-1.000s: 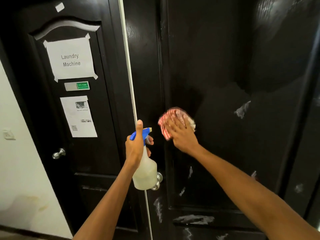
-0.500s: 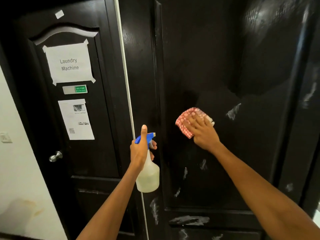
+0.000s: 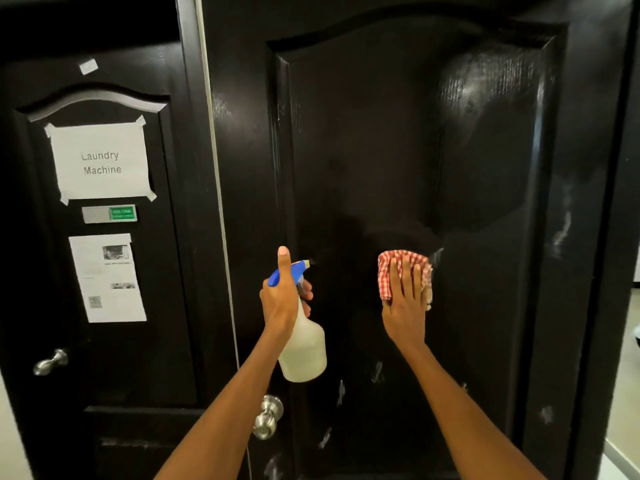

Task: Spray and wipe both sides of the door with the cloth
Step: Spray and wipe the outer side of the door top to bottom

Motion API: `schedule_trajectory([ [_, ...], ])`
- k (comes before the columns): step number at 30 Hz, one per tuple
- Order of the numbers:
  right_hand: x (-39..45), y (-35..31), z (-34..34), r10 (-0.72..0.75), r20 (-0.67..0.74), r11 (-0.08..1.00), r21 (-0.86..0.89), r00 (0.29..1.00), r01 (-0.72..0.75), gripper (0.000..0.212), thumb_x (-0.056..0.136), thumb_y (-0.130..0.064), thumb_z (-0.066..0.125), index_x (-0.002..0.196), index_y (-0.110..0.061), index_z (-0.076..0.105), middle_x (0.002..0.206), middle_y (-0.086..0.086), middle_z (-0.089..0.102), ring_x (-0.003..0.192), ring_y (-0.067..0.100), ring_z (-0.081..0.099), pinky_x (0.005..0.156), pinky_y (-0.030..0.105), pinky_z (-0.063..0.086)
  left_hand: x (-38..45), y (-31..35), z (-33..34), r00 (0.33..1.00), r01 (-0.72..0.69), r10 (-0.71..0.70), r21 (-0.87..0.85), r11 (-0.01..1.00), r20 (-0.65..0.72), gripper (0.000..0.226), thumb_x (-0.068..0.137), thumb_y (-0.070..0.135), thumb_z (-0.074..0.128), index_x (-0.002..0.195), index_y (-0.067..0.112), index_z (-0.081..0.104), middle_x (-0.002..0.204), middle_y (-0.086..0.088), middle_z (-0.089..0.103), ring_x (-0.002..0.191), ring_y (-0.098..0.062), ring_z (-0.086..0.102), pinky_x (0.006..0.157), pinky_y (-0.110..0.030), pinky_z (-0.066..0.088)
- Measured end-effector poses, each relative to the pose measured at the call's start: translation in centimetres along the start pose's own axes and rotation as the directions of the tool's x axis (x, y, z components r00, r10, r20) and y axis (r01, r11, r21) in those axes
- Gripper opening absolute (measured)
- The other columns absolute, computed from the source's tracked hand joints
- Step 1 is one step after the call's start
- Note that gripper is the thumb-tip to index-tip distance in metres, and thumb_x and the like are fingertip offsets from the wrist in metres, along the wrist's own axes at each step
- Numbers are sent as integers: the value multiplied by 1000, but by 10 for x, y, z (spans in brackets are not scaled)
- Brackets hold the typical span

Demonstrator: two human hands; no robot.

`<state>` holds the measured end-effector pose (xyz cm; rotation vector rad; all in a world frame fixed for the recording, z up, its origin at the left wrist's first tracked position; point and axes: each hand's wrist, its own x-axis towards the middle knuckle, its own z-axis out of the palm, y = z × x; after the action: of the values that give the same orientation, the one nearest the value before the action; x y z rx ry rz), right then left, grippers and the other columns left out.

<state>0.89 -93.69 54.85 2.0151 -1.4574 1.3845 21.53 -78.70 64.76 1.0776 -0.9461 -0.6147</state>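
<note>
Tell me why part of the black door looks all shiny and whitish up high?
In the head view, light bounces off the glossy door, so a pale glare patch shows at the upper right; below it, a dark shadow sits just above the cloth under the right hand; the wide lens bends the door's edges.

To your left stands a second dark door (image 3: 104,306) with a taped "Laundry Machine" sign (image 3: 100,161), a green plate (image 3: 110,213), a printed sheet (image 3: 107,277) and a silver handle (image 3: 50,362). Pale wall (image 3: 12,445) shows beside it at lower left.
</note>
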Motion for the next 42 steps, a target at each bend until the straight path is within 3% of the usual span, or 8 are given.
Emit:
schedule_trajectory([
  [10, 27, -13, 10, -104, -106, 993, 46, 989, 109, 69, 97, -28, 35, 160, -20, 7, 168, 12, 8, 156, 33, -3, 119, 68, 15, 31, 18, 20, 998, -53, 55, 46, 998, -31, 80, 90, 76, 36, 96, 4, 72, 72, -10, 68, 44, -20, 56, 43, -30, 49],
  [19, 111, -114, -2, -191, -201, 980, 12, 961, 197, 71, 98, -39, 42, 162, -20, 17, 169, 11, 7, 155, 35, 0, 123, 56, -3, 27, 10, -11, 983, -127, 131, 39, 991, -131, 69, 94, 73, 39, 98, 14, 76, 71, -10, 67, 55, -17, 62, 45, -32, 50],
  [24, 70, -104, 35, -738, 48, 666, -108, 673, 738, 80, 91, -24, 53, 162, -26, 15, 169, 6, 4, 156, 31, 0, 125, 53, -5, 23, 6, -27, 973, -135, 145, 67, 989, -178, 77, 92, 76, 39, 96, 8, 75, 67, -8, 69, 49, -23, 57, 47, -33, 50],
  [27, 63, -53, 33, -822, 144, 518, -212, 551, 829, 82, 86, -20, 51, 161, -27, 20, 169, 3, 13, 156, 27, 8, 124, 54, 11, 16, 5, -24, 977, -145, 152, 56, 988, -149, 77, 92, 75, 39, 96, 7, 75, 68, -9, 69, 50, -23, 58, 45, -33, 50],
  [31, 94, 3, -11, -703, 64, 679, -236, 708, 696, 79, 79, -18, 52, 156, -25, 36, 164, 5, 28, 153, 28, 22, 118, 58, 27, 11, 4, -8, 988, -118, 118, 12, 993, -96, 72, 92, 74, 40, 100, 12, 75, 68, -8, 67, 52, -21, 59, 45, -33, 49],
  [35, 124, 62, -56, -116, -238, 993, -47, 964, 108, 72, 100, -41, 46, 160, -25, 10, 167, 9, 18, 155, 23, 5, 125, 49, 9, 8, 6, 19, 994, -105, 105, 17, 994, -18, 75, 91, 74, 39, 94, 7, 74, 70, -9, 69, 48, -25, 56, 44, -32, 49],
  [38, 133, 68, -73, 225, -379, 974, 119, 898, -194, 69, 105, -47, 37, 160, -21, 5, 168, 14, 10, 155, 32, 2, 125, 54, 5, 6, 9, 28, 994, -105, 105, 27, 994, 23, 80, 89, 75, 38, 84, 3, 72, 70, -10, 69, 47, -28, 55, 47, -33, 49],
  [42, 117, 17, -41, 204, -376, 978, 127, 904, -168, 68, 102, -30, 46, 157, -11, 13, 164, 22, 17, 153, 40, 9, 122, 62, 6, 2, 10, 33, 991, -111, 107, 44, 993, 76, 82, 89, 76, 38, 91, 2, 74, 73, -13, 69, 45, -27, 54, 50, -34, 49],
])
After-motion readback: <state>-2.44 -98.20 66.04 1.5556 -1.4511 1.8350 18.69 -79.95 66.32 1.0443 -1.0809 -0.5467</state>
